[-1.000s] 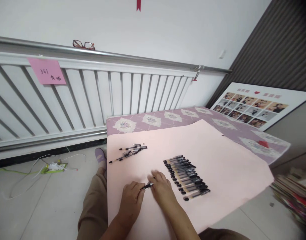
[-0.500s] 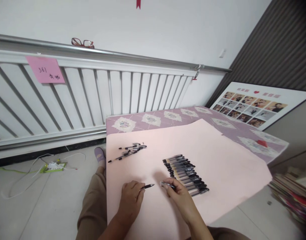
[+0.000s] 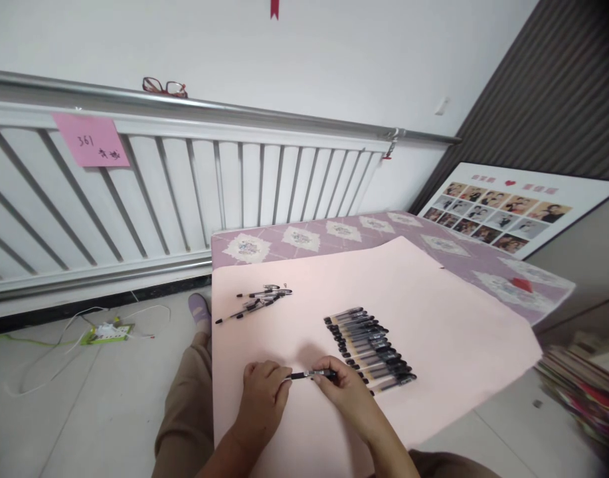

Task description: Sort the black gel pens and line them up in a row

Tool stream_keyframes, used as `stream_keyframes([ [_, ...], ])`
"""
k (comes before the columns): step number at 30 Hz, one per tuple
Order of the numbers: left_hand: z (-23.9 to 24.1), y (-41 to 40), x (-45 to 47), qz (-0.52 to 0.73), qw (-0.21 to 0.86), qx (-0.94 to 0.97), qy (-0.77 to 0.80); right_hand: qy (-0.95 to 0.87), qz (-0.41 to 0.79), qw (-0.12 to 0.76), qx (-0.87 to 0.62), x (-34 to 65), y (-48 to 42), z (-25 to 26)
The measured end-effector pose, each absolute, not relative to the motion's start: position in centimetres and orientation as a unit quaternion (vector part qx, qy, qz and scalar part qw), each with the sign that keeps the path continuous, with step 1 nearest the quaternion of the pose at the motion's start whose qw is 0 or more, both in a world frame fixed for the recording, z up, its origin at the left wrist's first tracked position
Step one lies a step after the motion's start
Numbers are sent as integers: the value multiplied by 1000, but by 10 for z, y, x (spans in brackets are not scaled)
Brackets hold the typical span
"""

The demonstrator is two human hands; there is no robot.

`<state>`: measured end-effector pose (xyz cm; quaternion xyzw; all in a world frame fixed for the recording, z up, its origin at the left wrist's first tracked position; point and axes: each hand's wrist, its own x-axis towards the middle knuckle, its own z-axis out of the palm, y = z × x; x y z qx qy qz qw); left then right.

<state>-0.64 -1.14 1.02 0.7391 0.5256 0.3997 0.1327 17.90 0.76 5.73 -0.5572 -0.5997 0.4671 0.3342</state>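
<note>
My left hand point(image 3: 265, 393) is closed on the barrel of a black pen point(image 3: 298, 376), held level just above the pink sheet point(image 3: 284, 438). Pinched in the fingers of my right hand point(image 3: 345, 392) is a dark pen cap point(image 3: 326, 374), which meets the tip end of the pen; how far it sits over the tip I cannot tell. Right of my hands lies a slanting row of several capped pens point(image 3: 376, 348), side by side. Farther back on the left, a small loose group of uncapped pens and caps point(image 3: 259, 302) rests on the sheet.
The pink sheet covers a table with a purple floral cloth point(image 3: 304, 238). Behind it stands a white radiator point(image 3: 174, 192) with a pipe holding glasses point(image 3: 165, 86). A power strip point(image 3: 107, 333) lies on the floor at left. Stacked papers point(image 3: 583, 392) are at right.
My right hand has moved left, bringing the cap against the pen's tip, which was bare and apart from it before. My left hand has stayed nearly still.
</note>
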Motion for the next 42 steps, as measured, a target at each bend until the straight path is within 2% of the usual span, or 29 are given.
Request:
stream_keyframes([
  [10,5,-10,-5,397,127,736,533,-535,533,387,-529,156,9,36],
  [17,7,-9,-4,386,146,746,523,-568,519,366,-523,149,6,38],
  [24,8,-10,-3,381,169,731,540,-534,551,390,-510,147,6,28],
  [36,7,-10,-3,299,146,750,572,-494,578,405,-508,155,9,35],
  [42,5,-10,-4,305,129,758,561,-478,590,410,-505,151,5,36],
])
